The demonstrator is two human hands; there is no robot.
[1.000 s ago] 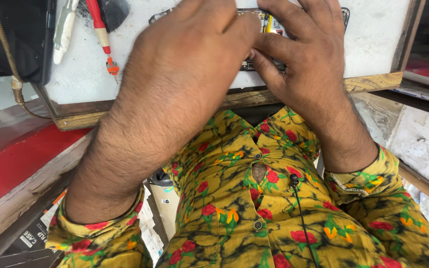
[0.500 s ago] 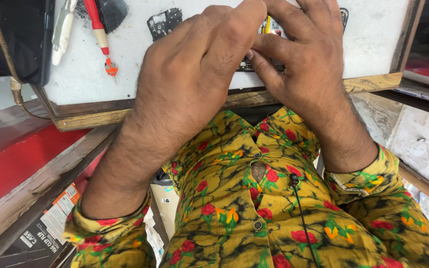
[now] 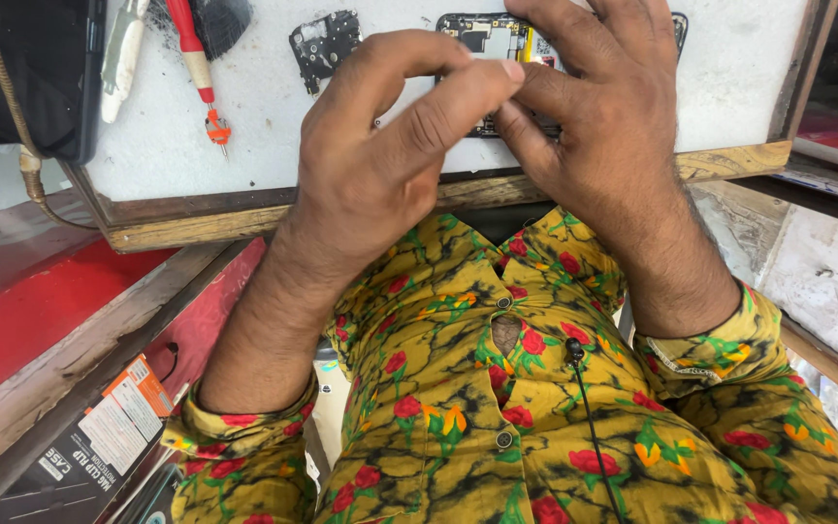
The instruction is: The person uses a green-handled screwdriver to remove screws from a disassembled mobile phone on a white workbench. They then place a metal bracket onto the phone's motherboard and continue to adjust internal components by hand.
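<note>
An opened phone (image 3: 485,31) with its circuit board showing lies on a white work board (image 3: 264,136). My right hand (image 3: 605,126) covers the phone's right part and grips it, thumb pressed on its near edge. My left hand (image 3: 390,170) hovers just left of it. Its thumb and forefinger are pinched together and meet the right thumb over the phone. I cannot see anything between the pinched fingers. A small black circuit part (image 3: 325,44) lies on the board left of the phone.
A red-handled screwdriver (image 3: 196,58) and a white tool (image 3: 123,49) lie at the board's far left, beside a black device (image 3: 31,73) with a brown cable. A wooden frame (image 3: 196,225) edges the board. Red shelving and a printed package (image 3: 99,432) sit lower left.
My left hand has drawn back toward me and closed into a pinch, uncovering the black circuit part and the phone's top. My right hand has stayed on the phone.
</note>
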